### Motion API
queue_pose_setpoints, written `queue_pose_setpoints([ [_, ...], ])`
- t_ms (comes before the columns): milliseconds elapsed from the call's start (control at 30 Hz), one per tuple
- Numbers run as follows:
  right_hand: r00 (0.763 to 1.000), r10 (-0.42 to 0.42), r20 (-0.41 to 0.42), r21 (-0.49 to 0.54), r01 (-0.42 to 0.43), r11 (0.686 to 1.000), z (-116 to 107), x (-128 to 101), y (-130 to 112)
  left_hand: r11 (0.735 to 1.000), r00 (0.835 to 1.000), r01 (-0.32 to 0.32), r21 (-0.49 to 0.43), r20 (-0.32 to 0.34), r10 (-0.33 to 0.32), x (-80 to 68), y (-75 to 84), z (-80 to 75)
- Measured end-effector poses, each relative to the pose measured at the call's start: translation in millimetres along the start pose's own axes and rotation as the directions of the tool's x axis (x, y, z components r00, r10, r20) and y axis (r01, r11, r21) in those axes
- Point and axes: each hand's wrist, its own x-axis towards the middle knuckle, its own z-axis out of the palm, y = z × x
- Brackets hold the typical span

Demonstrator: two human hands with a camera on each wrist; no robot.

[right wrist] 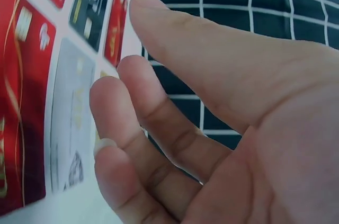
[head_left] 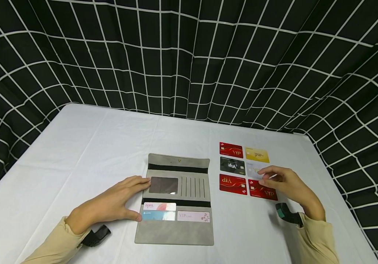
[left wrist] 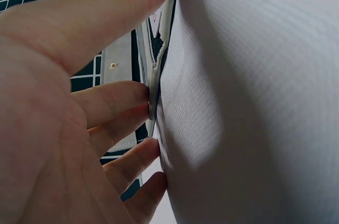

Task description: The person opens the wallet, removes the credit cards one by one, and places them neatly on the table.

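White table (head_left: 86, 146): wallet (head_left: 175, 227), six cards (head_left: 231, 150).

White cloth-covered table (head_left: 86, 146) with an open grey leather wallet (head_left: 175, 231) and six plastic cards (head_left: 245, 170) laid right of it.

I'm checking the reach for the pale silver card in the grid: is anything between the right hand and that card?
Nothing visible is. The right hand hovers with fingertips right over the silver card, which lies flat on the table among the other cards, none overlapping it. The wallet lies apart, under the left hand.
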Motion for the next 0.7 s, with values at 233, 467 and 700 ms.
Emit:
queue_pose_setpoints([
  [233,0.997,-0.076,0.009,0.017,0.075,0.997,7,2,-16,1.000,1.000,0.003,-0.001,0.001,-0.003,-0.1,-0.1,-0.1],
  [467,0.989,-0.143,0.028,0.019,0.142,0.990,16,0,-32,1.000,1.000,0.000,0.002,-0.002,0.000,-0.1,0.2,-0.2],
  [700,0.982,-0.183,0.052,0.049,0.181,0.982,25,0,-43,1.000,1.000,0.000,0.001,-0.002,0.000,-0.4,0.2,-0.2],
])
